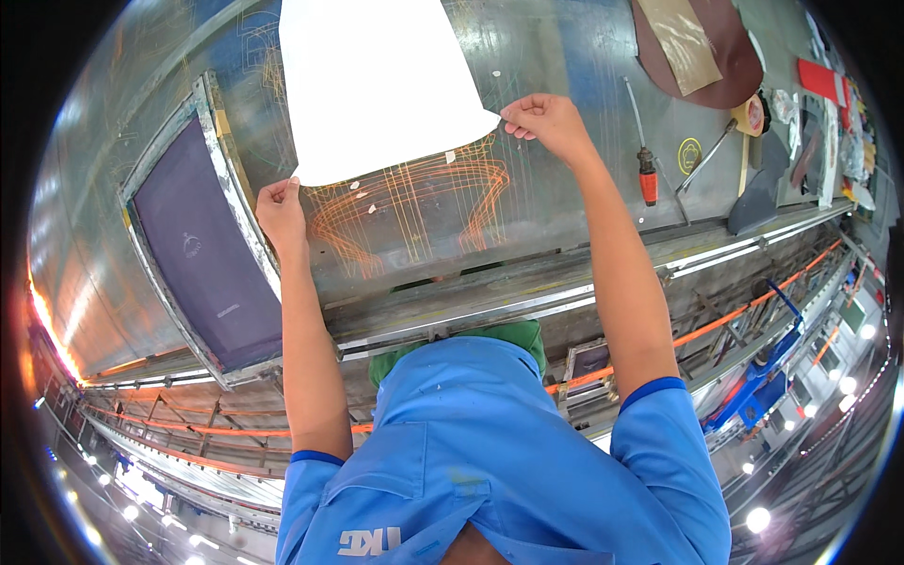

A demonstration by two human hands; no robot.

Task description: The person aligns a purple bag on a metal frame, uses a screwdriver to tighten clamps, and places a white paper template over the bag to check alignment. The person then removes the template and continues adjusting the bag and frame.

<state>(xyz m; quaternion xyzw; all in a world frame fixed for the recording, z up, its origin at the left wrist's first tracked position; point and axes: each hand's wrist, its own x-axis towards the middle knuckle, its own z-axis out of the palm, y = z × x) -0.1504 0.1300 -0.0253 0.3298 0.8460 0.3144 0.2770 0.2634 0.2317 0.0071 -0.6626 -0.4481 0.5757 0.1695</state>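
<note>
I note my left grip (282, 216), nearer me, and my right grip (549, 122) each pinched on a near corner of the white sheet (381, 89), which extends forward from both over the surface (551, 212).

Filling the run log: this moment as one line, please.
left hand: pinching white sheet, near left corner; right hand: pinching near right corner; framed screen: left of sheet; red-handled tool: right of sheet
</note>
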